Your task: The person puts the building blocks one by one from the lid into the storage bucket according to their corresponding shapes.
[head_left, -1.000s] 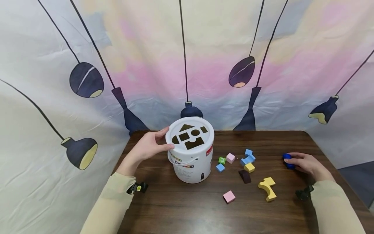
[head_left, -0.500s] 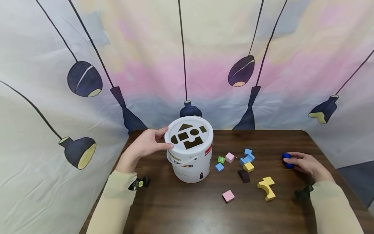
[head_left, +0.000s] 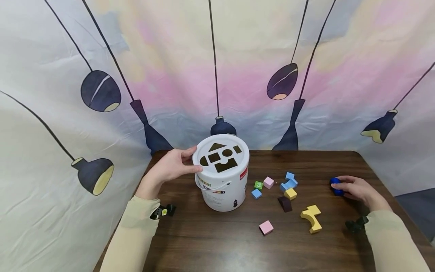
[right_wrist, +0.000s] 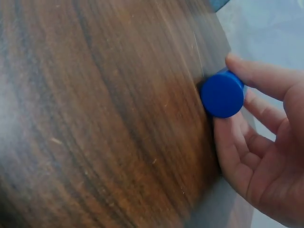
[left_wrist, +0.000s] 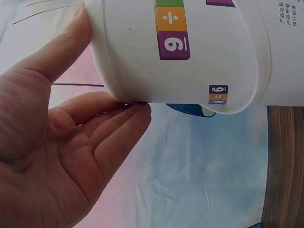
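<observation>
A white lidded bucket (head_left: 222,202) stands upright on the table; shaped holes are cut in its lid (head_left: 207,142). My left hand (head_left: 170,166) touches the left side of its rim, with the thumb and fairly straight fingers set apart along it. In the left wrist view, those fingertips press the bucket wall (left_wrist: 137,57) near the lid edge. At the table's right side, my right hand (head_left: 360,190) pinches a blue cylinder block (right_wrist: 222,94) between thumb and fingers. The block is low at the tabletop, its round end facing the right wrist camera.
Between the hands lie pink blocks (head_left: 266,227), blue blocks (head_left: 256,193), a green numbered cube (head_left: 258,185), yellow blocks (head_left: 310,218) and a dark brown block (head_left: 285,204). A printed cloth (head_left: 251,87) hangs behind the table (head_left: 217,241).
Both hands keep their places, on the bucket rim and on the blue cylinder block. Only a slight shift of the head view shows.
</observation>
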A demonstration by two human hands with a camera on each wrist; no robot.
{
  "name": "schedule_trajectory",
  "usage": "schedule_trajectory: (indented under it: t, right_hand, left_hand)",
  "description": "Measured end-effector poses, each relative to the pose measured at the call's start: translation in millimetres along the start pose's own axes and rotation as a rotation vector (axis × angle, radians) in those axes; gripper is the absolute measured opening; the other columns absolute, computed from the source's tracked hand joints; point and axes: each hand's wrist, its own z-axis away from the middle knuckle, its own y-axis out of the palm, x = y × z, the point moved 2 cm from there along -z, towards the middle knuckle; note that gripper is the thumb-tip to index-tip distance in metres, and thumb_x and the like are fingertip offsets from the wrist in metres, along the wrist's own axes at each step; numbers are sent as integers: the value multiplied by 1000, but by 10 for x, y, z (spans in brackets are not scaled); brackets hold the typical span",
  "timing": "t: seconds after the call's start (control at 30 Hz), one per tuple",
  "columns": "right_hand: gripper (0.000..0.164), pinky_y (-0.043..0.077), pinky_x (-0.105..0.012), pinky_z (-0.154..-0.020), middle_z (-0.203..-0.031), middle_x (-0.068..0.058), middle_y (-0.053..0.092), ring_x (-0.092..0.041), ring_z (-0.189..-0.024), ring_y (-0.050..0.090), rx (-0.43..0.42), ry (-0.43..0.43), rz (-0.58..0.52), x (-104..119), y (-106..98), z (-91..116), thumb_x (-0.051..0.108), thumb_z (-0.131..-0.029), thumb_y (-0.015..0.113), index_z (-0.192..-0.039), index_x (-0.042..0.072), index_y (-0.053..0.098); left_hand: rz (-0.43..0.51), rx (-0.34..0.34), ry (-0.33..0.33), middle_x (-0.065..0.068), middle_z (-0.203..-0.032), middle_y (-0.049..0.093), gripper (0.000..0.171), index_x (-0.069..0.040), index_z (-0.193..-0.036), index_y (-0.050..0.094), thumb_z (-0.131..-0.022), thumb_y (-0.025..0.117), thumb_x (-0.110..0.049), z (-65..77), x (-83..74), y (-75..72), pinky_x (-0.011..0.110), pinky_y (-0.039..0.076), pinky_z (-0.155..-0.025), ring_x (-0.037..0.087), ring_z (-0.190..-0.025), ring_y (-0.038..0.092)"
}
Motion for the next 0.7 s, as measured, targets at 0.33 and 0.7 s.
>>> schedule_trajectory:
  t: [0.33, 0.7]
  right_hand:
    - [86, 61, -42, -94, -157, -48, 26, -60, -141, 39, 0, -4, -93, -41, -3, -69, 43, -110, 60, -157, -19, 25]
    - [72, 61, -21, -80, -126, 2, 59, 7, -89, 65, -65, -112, -688, 222, 131, 4, 36, -108, 66, -165, 9, 31]
  left_hand:
    - [-10, 25, -6, 12, -159, 50, 92, -7, -163, 41, -91, 89, -38, 2, -29, -20, 47, 50, -112, 25, -141, 56]
    - [-47, 37, -11, 11, -162, 46, 93, -5, -162, 42, -91, 88, -42, 3, -62, -41, 46, 50, -111, 24, -139, 58]
